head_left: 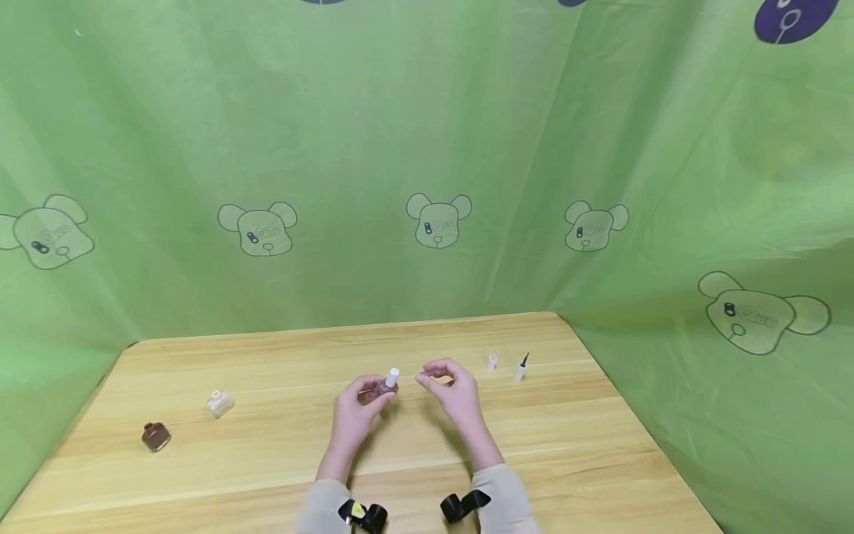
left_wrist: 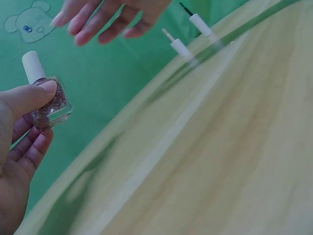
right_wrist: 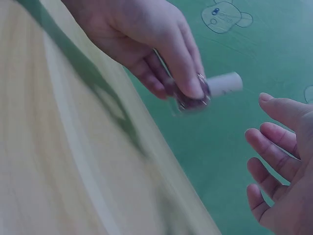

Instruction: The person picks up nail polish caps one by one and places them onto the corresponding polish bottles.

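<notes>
White-capped, a small glass bottle (left_wrist: pixel 57 100) with reddish glitter inside is pinched between the thumb and fingers of the left hand (head_left: pixel 353 415), held above the middle of the wooden table (head_left: pixel 267 460). Just right of it, the right hand (head_left: pixel 459 393) is relaxed, fingers apart and lightly bent. Farther right, a pale-brushed cap (head_left: pixel 492 362) and a dark-brushed cap (head_left: pixel 520 372) stand brush-up. Well to the left sit a clear bottle (head_left: pixel 220 403) and, nearer, a dark brown bottle (head_left: pixel 156 437). Green curtain (head_left: pixel 360 119) printed with bear heads hangs beyond the far edge.
</notes>
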The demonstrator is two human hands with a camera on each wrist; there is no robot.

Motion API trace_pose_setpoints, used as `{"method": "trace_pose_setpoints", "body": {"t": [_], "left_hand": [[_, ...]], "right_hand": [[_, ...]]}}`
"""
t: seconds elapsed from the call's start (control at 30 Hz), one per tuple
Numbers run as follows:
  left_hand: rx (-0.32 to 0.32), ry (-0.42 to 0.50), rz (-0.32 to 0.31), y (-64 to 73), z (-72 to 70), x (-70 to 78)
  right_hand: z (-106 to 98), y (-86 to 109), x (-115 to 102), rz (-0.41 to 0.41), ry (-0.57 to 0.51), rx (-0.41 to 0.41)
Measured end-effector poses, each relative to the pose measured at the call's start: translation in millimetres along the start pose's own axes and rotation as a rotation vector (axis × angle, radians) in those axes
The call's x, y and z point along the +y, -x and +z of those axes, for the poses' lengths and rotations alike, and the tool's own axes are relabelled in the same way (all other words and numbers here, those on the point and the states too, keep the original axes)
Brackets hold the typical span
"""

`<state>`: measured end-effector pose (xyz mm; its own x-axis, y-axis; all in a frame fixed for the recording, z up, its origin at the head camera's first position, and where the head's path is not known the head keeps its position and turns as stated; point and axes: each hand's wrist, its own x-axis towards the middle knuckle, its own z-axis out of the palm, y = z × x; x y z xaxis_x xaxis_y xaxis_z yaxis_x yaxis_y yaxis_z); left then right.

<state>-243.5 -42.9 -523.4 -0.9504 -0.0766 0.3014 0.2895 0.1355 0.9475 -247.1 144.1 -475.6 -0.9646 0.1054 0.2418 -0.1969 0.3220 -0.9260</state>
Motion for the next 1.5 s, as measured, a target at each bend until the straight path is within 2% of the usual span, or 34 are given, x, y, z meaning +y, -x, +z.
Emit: {"method": "trace_pose_setpoints", "body": {"t": [0.27,0.43,0.67,0.83,1.1,1.17,1.33,1.4,1.5], "left_hand": [[0.095,0.000,-0.042,-6.8,-15.3,-6.2],[0.115,-0.005,-0.069,-10.9,-28.0,-7.9],[0.137,-0.008,-0.105,-19.5,-50.0,-15.8],[0.151,-0.010,-0.115,-24.7,-63.3,-19.7],[0.186,0.012,-0.014,-34.5,-78.2,-32.4],[0.184,0.014,-0.037,-37.3,-82.1,-35.3],[0.168,-0.013,-0.164,-44.5,-92.3,-38.4],[0.163,-0.021,-0.202,-47.4,-96.0,-38.1],[0.175,-0.022,-0.218,-51.4,-100.8,-39.2]], "right_hand": [[-17,-6.2,4,0.023,0.008,0.056],[-29,-7.4,1,0.057,-0.017,0.102],[-46,3.2,-28,0.050,-0.017,0.148],[-55,1.2,-22,0.050,-0.027,0.183],[-67,-1.2,-14,0.026,-0.069,0.258],[-70,-0.8,-13,0.038,-0.071,0.276],[-77,-1.1,-8,0.046,-0.073,0.313],[-80,-5.5,7,0.049,-0.080,0.321],[-84,-13.0,27,0.063,-0.097,0.332]]}}
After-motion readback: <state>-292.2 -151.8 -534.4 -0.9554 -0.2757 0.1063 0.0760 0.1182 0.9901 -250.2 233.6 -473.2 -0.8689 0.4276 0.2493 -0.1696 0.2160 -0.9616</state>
